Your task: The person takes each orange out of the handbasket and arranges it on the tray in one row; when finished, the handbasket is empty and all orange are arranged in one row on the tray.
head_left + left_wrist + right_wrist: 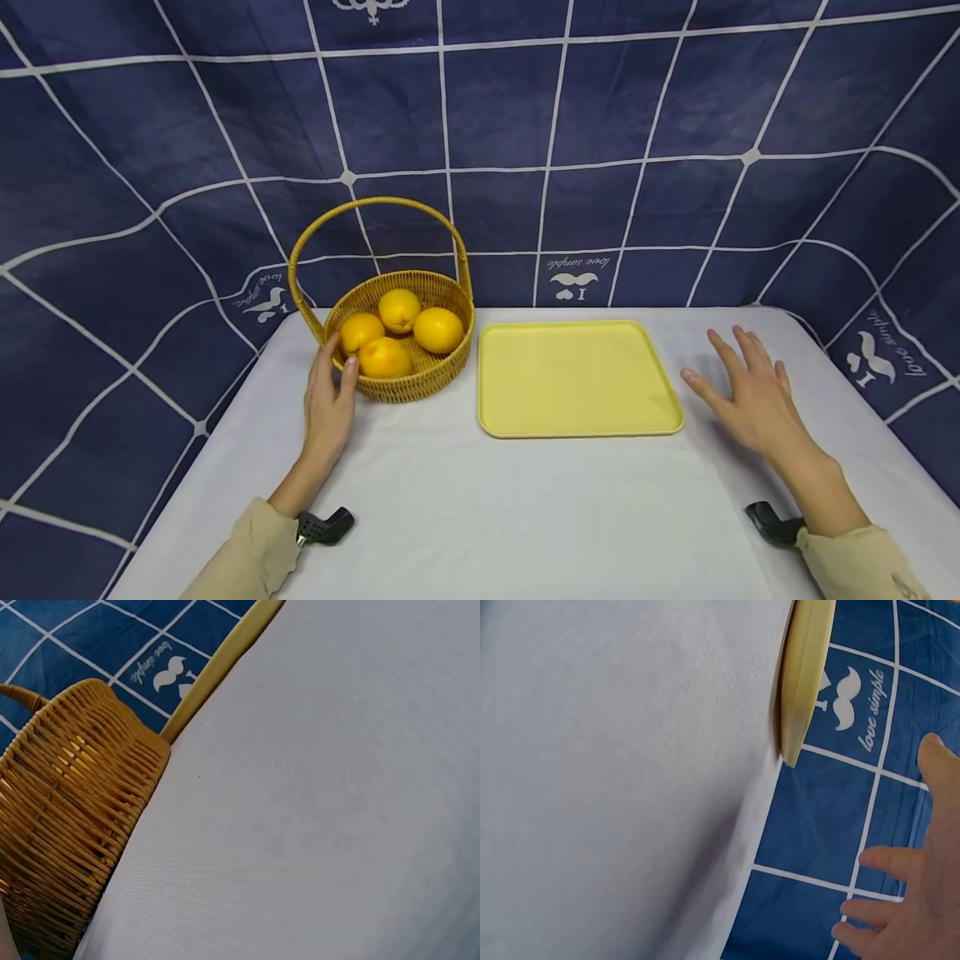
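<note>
A woven wicker basket (408, 382) with a tall arched handle (375, 202) stands on the white table (465, 500) and holds several oranges (399, 309). My left hand (330, 392) lies flat beside it, thumb and fingertips touching its left wall. In the left wrist view the basket's wall (67, 825) fills the left side. An empty yellow tray (573, 379) lies to the right of the basket. My right hand (746, 392) hovers open with fingers spread just right of the tray, holding nothing; its fingers (922, 900) show in the right wrist view beside the tray's edge (802, 682).
A dark blue cloth with a white grid (600, 125) hangs behind and around the table. Black wrist mounts (326, 527) sit at both sleeves. Bare white tabletop stretches in front of the tray and basket.
</note>
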### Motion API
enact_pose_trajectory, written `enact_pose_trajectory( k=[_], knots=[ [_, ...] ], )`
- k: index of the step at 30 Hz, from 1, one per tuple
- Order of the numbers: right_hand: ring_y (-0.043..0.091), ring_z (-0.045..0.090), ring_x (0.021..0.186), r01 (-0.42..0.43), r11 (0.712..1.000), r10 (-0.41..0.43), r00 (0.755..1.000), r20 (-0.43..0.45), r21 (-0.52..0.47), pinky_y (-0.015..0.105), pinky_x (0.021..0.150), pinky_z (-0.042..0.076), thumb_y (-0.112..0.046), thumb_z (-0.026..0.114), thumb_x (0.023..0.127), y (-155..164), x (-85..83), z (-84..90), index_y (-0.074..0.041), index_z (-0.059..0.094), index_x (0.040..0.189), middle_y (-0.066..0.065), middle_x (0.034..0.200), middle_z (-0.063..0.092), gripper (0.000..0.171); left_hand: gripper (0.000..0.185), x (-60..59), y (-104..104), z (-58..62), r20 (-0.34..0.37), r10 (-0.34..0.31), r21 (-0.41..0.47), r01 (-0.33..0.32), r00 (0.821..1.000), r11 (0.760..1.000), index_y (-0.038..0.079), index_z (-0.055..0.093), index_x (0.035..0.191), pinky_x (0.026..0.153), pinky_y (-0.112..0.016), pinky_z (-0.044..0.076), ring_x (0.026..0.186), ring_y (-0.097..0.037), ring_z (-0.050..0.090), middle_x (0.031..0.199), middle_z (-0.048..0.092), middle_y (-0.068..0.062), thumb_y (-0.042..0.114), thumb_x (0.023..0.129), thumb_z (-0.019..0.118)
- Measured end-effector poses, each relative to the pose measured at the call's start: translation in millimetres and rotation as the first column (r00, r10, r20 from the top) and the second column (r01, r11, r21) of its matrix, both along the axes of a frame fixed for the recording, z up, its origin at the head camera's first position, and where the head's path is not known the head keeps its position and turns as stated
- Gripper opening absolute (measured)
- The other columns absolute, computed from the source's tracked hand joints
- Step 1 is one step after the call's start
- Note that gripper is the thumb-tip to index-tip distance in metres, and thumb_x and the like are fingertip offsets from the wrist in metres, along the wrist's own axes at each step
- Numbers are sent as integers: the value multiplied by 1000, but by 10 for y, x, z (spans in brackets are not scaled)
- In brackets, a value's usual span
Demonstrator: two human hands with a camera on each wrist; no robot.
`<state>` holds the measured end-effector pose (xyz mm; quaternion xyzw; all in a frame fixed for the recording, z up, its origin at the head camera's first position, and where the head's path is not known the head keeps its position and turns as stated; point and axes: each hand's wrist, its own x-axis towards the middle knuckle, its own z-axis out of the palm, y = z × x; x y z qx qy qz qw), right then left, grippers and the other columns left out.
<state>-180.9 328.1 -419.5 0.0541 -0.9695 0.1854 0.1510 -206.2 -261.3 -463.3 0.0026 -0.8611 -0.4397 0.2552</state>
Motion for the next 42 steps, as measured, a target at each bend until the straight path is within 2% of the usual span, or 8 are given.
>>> enact_pose_trajectory(
  k=[9,15,22,29,38,42],
  knots=[
    [55,13,157,-56,998,56,998,-3,-35,84,117,6,-51,60,104,-156,9,73,-6,31,165,36,168,20,81,57,-5,31,-14,17,-5,28,5,1000,1000,21,34,165,130,-56,24,158,-32,30,170,35,-7,39,113,48],
    [53,19,156,-125,990,126,992,5,-63,83,118,12,-54,59,104,-531,-114,211,-10,31,166,31,170,21,82,57,13,-1,-8,21,20,34,-20,1000,999,23,34,165,129,-57,26,157,-31,33,170,36,-5,40,113,47],
    [48,16,160,-194,974,199,979,33,-112,77,123,9,-57,57,104,-960,-256,369,-16,28,168,25,174,17,82,57,11,-8,-33,25,11,38,-12,1000,999,23,34,165,126,-59,30,156,-33,35,170,37,-6,41,113,47],
    [46,15,161,-234,963,239,971,22,-131,76,123,14,-62,55,103,-1315,-370,473,-21,27,169,17,176,16,82,56,-15,13,-30,15,4,38,-4,1000,999,23,35,165,125,-59,32,154,-32,37,169,38,-5,40,113,47],
    [34,14,163,-347,929,351,936,6,-130,66,129,12,-66,54,102,-1954,-516,609,-25,27,169,10,177,15,82,56,-9,-1,-24,23,6,53,-7,1000,999,23,35,165,126,-58,31,155,-31,36,169,38,-4,40,113,47],
    [35,14,163,-394,909,400,916,14,-137,64,130,11,-65,54,103,-2200,-578,634,-24,27,169,13,176,17,83,56,-34,17,-29,28,-5,58,3,1000,998,25,35,165,127,-57,30,157,-28,34,170,36,-3,41,113,47]
  ],
)
